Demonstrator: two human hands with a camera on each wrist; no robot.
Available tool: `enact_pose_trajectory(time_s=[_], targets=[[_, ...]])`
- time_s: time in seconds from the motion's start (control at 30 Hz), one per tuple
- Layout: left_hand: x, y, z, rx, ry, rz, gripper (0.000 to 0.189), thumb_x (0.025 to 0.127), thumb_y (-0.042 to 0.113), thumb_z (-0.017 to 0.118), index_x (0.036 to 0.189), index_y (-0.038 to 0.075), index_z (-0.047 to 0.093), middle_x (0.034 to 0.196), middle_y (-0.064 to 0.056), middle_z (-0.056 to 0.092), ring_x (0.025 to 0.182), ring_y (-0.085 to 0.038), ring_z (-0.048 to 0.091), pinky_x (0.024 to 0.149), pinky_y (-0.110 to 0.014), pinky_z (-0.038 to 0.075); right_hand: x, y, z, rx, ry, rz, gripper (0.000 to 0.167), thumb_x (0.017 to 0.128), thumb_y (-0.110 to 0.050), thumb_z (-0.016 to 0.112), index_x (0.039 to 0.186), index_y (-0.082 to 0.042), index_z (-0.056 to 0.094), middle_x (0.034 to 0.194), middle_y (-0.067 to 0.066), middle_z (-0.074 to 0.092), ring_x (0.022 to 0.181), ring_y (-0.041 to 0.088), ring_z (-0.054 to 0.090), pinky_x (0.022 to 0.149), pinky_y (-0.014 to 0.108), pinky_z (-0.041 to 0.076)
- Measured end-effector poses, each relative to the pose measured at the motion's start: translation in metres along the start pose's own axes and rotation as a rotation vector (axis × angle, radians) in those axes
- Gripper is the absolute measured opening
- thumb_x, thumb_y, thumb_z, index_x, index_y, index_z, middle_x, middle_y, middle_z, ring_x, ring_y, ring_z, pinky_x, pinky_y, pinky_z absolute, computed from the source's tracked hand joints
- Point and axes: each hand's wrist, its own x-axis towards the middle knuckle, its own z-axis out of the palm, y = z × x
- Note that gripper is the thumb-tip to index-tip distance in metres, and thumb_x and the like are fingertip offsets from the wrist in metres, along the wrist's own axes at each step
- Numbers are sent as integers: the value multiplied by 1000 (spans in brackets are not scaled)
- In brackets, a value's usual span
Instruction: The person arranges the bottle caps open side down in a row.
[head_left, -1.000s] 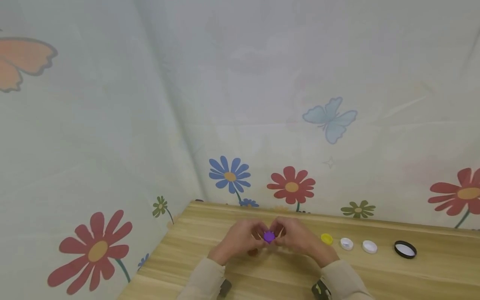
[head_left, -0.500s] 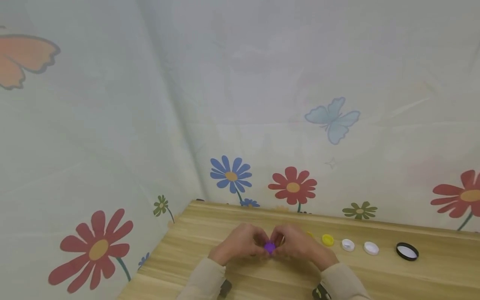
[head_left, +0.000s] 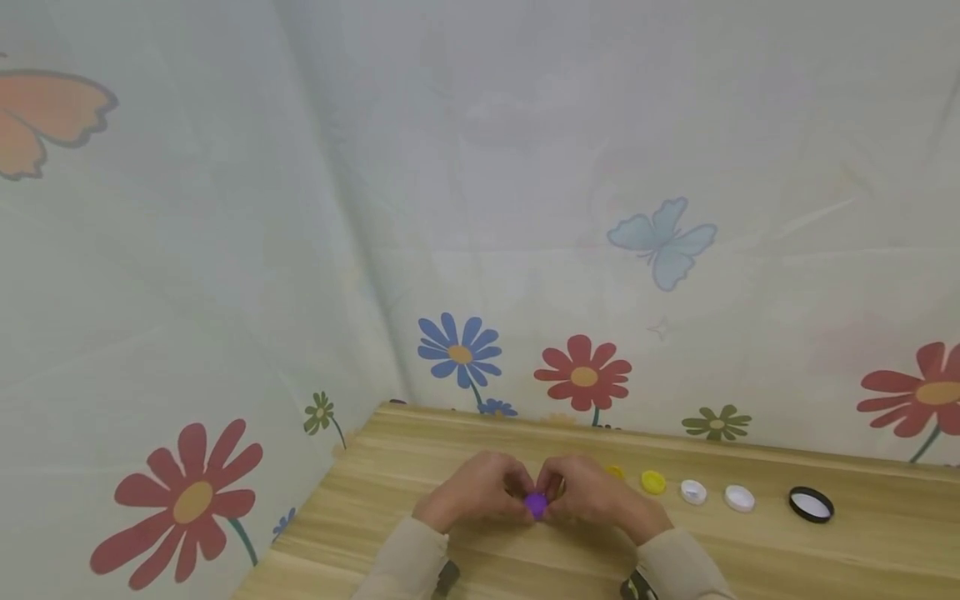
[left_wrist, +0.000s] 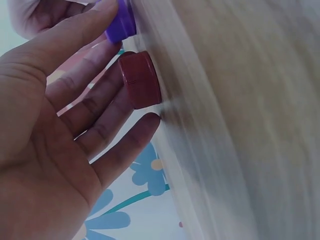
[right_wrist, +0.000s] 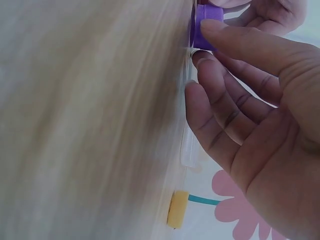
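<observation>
A purple bottle cap (head_left: 536, 506) is at the tabletop between both hands. My left hand (head_left: 486, 492) pinches it from the left by thumb and forefinger, the other fingers spread. From the opposite side my right hand (head_left: 588, 490) pinches the same cap, its thumb against the ribbed side in the right wrist view. A dark red bottle cap (left_wrist: 141, 80) stands on the table beside the left hand's lower fingers; the head view hides it behind that hand.
Right of the hands, a row runs along the wooden table (head_left: 750, 550): an orange-yellow cap (head_left: 615, 472), a yellow cap (head_left: 653, 482), two white caps (head_left: 693, 492) and a black-rimmed round lid (head_left: 811, 504). A flower-printed cloth (head_left: 480, 208) hangs behind the table.
Both hands have brought the purple cap nearer the body and down to the tabletop. The red cap, visible under the left hand earlier, is now covered in the head view.
</observation>
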Motion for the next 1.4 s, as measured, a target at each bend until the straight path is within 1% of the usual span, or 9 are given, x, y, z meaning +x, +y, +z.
enact_pose_trajectory(time_s=[0.23, 0.37, 0.53, 0.77, 0.87, 0.97, 1.13, 1.3, 1.4], targets=[[-2, 2, -4, -56, -31, -37, 22, 79, 15, 96, 96, 11, 83, 86, 12, 75, 80, -1, 65, 80, -21, 55, 0, -1, 0, 10, -14, 1, 24, 83, 3, 87, 97, -7, 70, 90, 0, 69, 83, 19, 62, 71, 28, 55], [-2, 3, -5, -58, -33, -40, 22, 79, 15, 96, 97, 10, 83, 87, 11, 76, 81, -1, 66, 80, -21, 55, 0, -3, 0, 24, -24, 23, 25, 82, 5, 86, 98, -6, 70, 91, 1, 68, 85, 20, 62, 72, 30, 56], [-1, 5, -7, -95, -45, -72, 20, 81, 13, 93, 98, 9, 83, 89, 9, 77, 80, -3, 66, 76, -22, 56, 0, -4, -3, 44, -24, 51, 26, 82, 5, 86, 98, -6, 70, 91, 2, 68, 84, 21, 61, 72, 31, 56], [3, 6, -10, -223, -36, -164, 18, 88, 18, 88, 103, 12, 81, 86, 5, 74, 68, -20, 71, 64, -32, 58, 0, -4, -9, 28, 31, 10, 21, 87, -3, 85, 101, -7, 70, 92, 0, 68, 84, 17, 62, 73, 30, 55], [10, 7, -9, -260, 1, -157, 19, 89, 20, 87, 105, 13, 80, 92, 2, 76, 63, -26, 72, 60, -38, 60, 0, -2, -13, 2, 80, -15, 18, 89, -5, 83, 102, -7, 70, 92, -3, 68, 86, 15, 63, 76, 29, 55], [17, 8, -7, -206, 57, -112, 25, 89, 23, 88, 110, 13, 80, 101, 0, 77, 71, -21, 73, 65, -36, 61, 0, 0, -17, -26, 135, -26, 18, 89, -3, 83, 103, -4, 71, 93, -3, 68, 87, 14, 63, 77, 30, 55], [27, 12, -1, -80, 145, -84, 35, 87, 27, 89, 117, 11, 79, 107, 1, 77, 97, -15, 70, 85, -31, 56, 0, 6, -24, -86, 226, -4, 20, 88, -1, 83, 103, -1, 71, 96, 3, 71, 88, 17, 66, 79, 33, 58], [36, 18, 5, -62, 173, -92, 37, 88, 27, 88, 119, 9, 78, 110, -1, 77, 100, -17, 71, 87, -34, 57, -2, 12, -29, -142, 316, 36, 18, 87, 0, 82, 102, -3, 73, 100, 6, 73, 95, 26, 70, 86, 46, 59], [40, 19, 8, -43, 174, -100, 37, 89, 26, 87, 120, 8, 78, 112, -3, 77, 101, -18, 71, 88, -34, 57, -4, 15, -32, -169, 338, 44, 19, 87, 0, 83, 103, -3, 73, 102, 7, 74, 98, 30, 70, 89, 51, 58]])
